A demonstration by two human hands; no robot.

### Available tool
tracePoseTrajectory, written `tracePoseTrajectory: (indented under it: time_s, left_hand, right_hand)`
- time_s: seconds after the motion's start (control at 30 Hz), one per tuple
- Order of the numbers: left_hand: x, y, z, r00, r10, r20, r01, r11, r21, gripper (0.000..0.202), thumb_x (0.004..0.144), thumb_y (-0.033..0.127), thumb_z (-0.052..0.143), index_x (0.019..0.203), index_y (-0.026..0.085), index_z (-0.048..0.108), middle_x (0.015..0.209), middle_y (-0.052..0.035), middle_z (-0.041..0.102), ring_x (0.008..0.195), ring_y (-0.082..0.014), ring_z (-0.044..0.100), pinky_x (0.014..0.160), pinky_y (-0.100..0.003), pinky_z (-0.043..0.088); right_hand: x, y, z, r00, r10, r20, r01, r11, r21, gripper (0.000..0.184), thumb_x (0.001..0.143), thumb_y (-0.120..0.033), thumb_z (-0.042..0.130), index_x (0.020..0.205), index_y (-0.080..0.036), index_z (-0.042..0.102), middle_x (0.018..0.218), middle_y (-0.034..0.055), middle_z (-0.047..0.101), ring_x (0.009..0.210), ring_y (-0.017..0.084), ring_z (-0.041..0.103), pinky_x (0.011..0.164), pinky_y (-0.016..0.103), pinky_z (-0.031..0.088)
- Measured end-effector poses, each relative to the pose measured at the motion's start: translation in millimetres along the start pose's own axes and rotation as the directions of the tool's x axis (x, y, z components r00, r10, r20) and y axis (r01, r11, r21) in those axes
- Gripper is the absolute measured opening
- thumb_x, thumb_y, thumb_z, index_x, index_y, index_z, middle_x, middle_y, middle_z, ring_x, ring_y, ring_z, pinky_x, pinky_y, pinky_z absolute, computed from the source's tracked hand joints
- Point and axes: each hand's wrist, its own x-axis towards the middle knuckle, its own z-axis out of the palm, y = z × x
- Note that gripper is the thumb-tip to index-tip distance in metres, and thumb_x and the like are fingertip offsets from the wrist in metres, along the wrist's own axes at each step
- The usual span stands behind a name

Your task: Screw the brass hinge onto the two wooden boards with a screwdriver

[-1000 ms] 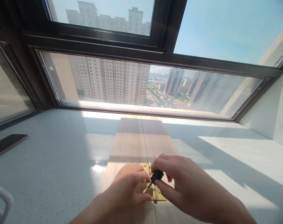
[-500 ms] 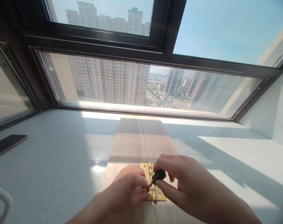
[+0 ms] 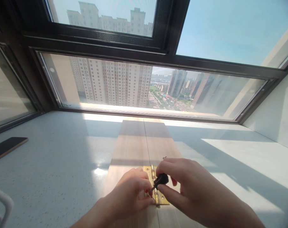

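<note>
— Right hand (image 3: pixel 193 190) first: what's it doing?

— Pinching the black handle of a small screwdriver (image 3: pixel 160 181) between thumb and fingers, closed tight on it. The tool slants down and to the left, its tip meeting the left leaf of a brass hinge (image 3: pixel 155 186).

— And the left hand (image 3: pixel 131 193)?

— Curled, fingertips pressed together right at the screwdriver's tip, on the hinge's left leaf. It seems to pinch something tiny there, but I cannot tell what; it is too small to make out.

— Where does the hinge lie?

— Flat across the seam between two pale wooden boards (image 3: pixel 139 145), near their near end, its knuckle running along the seam. Both hands sit over it, the left covering part of the left leaf, the right just beside the right one.

— What carries the boards?

— A white speckled windowsill (image 3: pixel 51 164), the boards running from the near edge toward the window (image 3: pixel 139 85). A small bit of metal (image 3: pixel 164 157) lies on the right board just beyond the right hand. A dark phone (image 3: pixel 6 147) rests well apart by the left edge.
</note>
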Motion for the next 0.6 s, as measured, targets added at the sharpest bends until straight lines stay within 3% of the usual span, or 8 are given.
tracePoseTrajectory:
  time_s: [0.13, 0.4, 0.6]
  left_hand:
    - [1, 5, -3.4, 1.0, 0.009, -0.027, -0.01, 0.999, -0.032, 0.02, 0.071, 0.014, 0.07, 0.064, 0.017, 0.051, 0.074, 0.0054, 0.061, 0.073, -0.0111, 0.049, 0.067, -0.022, 0.033]
    - [-2, 3, -9.7, 0.988, -0.14, -0.059, 0.134, 0.986, -0.102, 0.009, 0.072, 0.011, 0.063, 0.07, 0.02, 0.065, 0.074, 0.0014, 0.063, 0.072, -0.0134, 0.053, 0.067, -0.024, 0.037]
    - [-1, -4, -16.9, 0.973, -0.192, -0.131, 0.176, 0.976, -0.127, 0.014, 0.072, 0.009, 0.059, 0.071, 0.019, 0.067, 0.074, -0.0001, 0.064, 0.075, -0.015, 0.055, 0.068, -0.026, 0.041]
  right_hand:
    - [-2, 1, -2, 1.0, 0.005, -0.013, -0.005, 1.0, -0.018, 0.003, 0.08, -0.025, 0.058, 0.078, -0.024, 0.06, 0.074, -0.004, 0.061, 0.066, 0.013, 0.049, 0.059, 0.027, 0.032]
    - [-4, 4, -11, 0.996, 0.035, -0.085, -0.038, 0.999, -0.03, 0.007, 0.081, -0.026, 0.056, 0.075, -0.024, 0.059, 0.066, -0.0029, 0.06, 0.06, 0.013, 0.051, 0.055, 0.027, 0.035]
    - [-3, 13, -18, 0.945, 0.069, -0.321, -0.05, 0.997, 0.067, 0.01, 0.082, -0.032, 0.054, 0.08, -0.023, 0.06, 0.059, -0.0032, 0.057, 0.054, 0.013, 0.052, 0.05, 0.025, 0.038]
